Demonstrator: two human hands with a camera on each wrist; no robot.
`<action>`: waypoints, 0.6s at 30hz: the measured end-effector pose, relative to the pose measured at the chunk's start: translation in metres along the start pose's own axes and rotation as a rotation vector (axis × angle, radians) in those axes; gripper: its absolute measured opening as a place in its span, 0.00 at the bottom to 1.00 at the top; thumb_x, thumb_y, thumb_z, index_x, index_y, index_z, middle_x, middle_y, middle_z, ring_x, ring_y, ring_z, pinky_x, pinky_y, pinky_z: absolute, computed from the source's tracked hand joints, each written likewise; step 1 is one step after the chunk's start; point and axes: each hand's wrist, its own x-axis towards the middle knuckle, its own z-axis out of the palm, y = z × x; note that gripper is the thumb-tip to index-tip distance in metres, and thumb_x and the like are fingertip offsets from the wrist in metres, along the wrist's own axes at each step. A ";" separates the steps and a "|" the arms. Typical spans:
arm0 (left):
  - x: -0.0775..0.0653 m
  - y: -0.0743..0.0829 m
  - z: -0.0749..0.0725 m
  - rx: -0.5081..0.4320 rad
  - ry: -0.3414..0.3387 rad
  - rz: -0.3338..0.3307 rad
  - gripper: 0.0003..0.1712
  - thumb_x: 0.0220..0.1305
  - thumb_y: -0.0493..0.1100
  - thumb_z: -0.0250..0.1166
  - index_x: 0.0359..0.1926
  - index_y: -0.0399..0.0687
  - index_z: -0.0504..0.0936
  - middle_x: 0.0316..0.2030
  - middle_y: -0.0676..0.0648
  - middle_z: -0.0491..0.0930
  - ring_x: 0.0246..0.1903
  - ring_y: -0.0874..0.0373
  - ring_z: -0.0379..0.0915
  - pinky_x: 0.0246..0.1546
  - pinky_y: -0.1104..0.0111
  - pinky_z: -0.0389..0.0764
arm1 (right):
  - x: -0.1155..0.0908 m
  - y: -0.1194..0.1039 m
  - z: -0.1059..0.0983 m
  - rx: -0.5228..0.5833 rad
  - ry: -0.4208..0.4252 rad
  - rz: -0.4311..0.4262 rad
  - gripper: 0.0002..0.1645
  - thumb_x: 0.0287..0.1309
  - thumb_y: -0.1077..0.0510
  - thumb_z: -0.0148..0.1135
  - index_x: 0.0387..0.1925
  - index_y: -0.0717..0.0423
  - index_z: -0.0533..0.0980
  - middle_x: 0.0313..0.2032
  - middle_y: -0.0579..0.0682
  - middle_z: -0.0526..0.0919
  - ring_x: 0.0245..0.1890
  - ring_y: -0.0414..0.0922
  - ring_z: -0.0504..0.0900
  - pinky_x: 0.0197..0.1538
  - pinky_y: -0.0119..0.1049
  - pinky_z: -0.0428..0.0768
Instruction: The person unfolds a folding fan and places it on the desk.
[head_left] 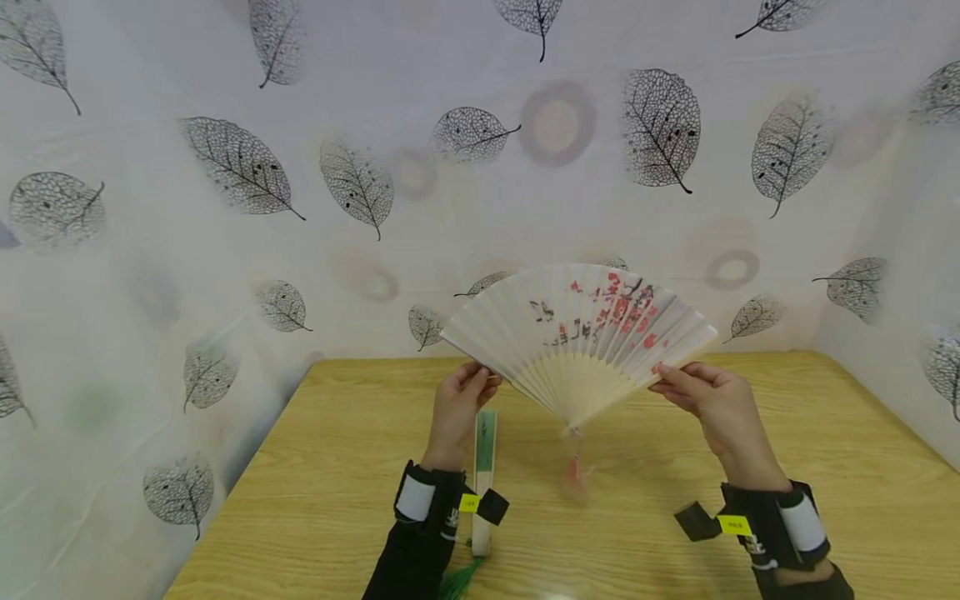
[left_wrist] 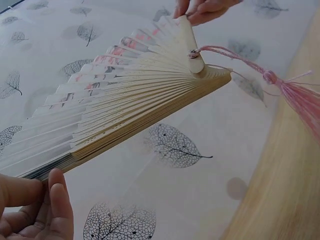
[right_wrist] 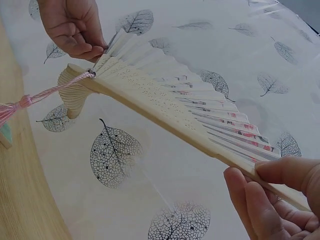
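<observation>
Head view: left hand and right hand pinch opposite edges of the spread blossom-print folding fan, held above the wooden table. Its pink tassel hangs below; a folded green fan lies on the table.

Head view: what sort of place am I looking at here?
Probably an indoor tabletop recording setup: a wood-grain table, leaf-printed sheeting behind and beside it, and black wrist straps on the person. Whether it's a home or a studio, I can't tell.
</observation>
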 end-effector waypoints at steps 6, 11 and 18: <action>0.003 -0.002 0.000 -0.045 0.041 -0.006 0.16 0.67 0.31 0.49 0.52 0.23 0.69 0.28 0.55 0.77 0.30 0.68 0.76 0.34 0.80 0.78 | 0.002 0.002 -0.003 0.049 -0.022 0.013 0.07 0.57 0.63 0.60 0.26 0.52 0.82 0.26 0.43 0.85 0.28 0.37 0.85 0.34 0.25 0.82; 0.005 -0.005 -0.001 -0.110 0.071 -0.023 0.16 0.67 0.30 0.49 0.52 0.23 0.68 0.29 0.54 0.77 0.30 0.68 0.76 0.35 0.81 0.78 | 0.003 0.005 -0.008 0.143 -0.045 0.073 0.09 0.57 0.65 0.59 0.25 0.55 0.82 0.27 0.45 0.86 0.29 0.38 0.85 0.35 0.24 0.81; 0.005 -0.005 -0.001 -0.143 0.084 -0.048 0.17 0.67 0.30 0.48 0.54 0.22 0.67 0.30 0.52 0.77 0.31 0.68 0.76 0.35 0.81 0.78 | 0.008 0.011 -0.015 0.264 -0.064 0.146 0.10 0.58 0.67 0.56 0.24 0.57 0.81 0.28 0.47 0.87 0.30 0.40 0.86 0.35 0.23 0.81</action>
